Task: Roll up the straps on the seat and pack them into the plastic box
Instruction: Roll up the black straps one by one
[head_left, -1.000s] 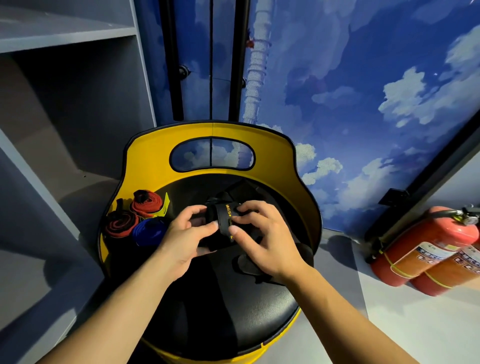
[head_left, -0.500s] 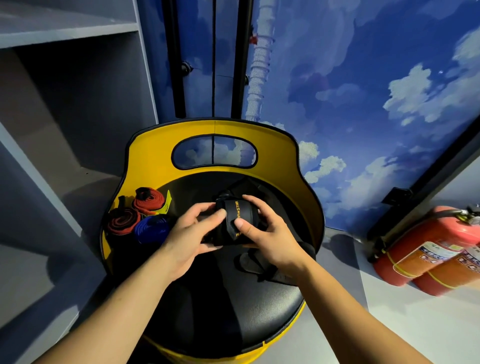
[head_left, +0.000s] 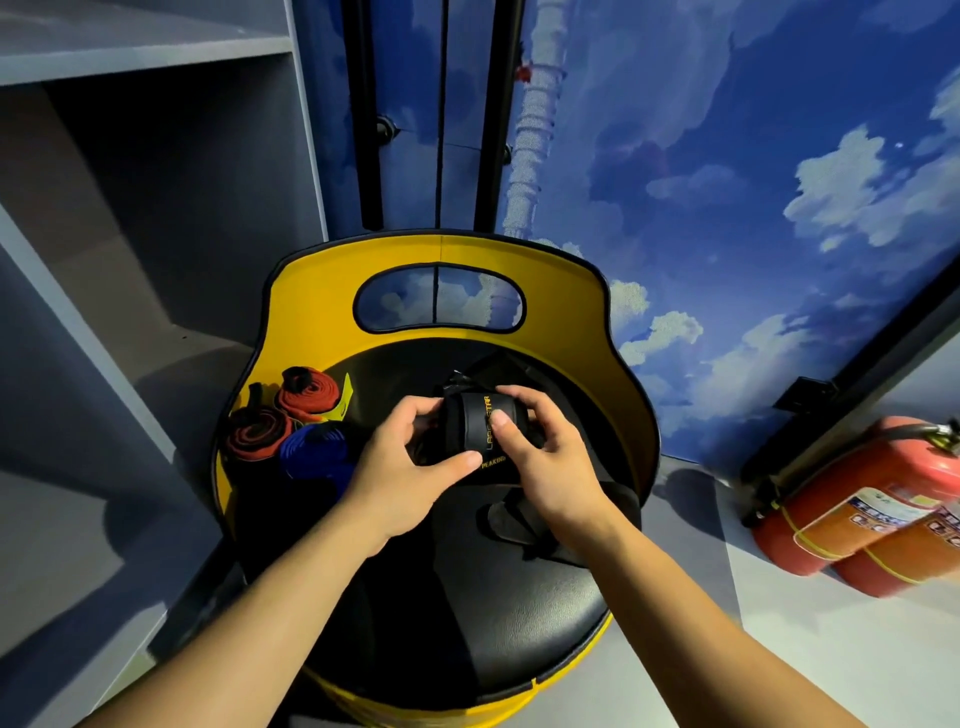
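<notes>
Nearest, an unrolled black strap (head_left: 540, 519) lay on the seat (head_left: 467, 613) at five o'clock. Above center, the left hand (head_left: 410, 467) and right hand (head_left: 545, 457) gripped the black strap roll (head_left: 475, 423); winding tightly with edges aligned looked wise. Finished rolls (head_left: 291, 421) sat at ten o'clock.

Gym-like room: sky mural wall (head_left: 727, 156), fire extinguishers (head_left: 857, 509), grey shelving (head_left: 130, 62).

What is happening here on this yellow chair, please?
A person is rolling a black strap with yellow lettering over the round black seat. The left hand and the right hand both grip the roll. Two red-and-black rolled straps and a blue rolled strap lie at the seat's left edge. Another black strap lies unrolled under the right hand.
</notes>
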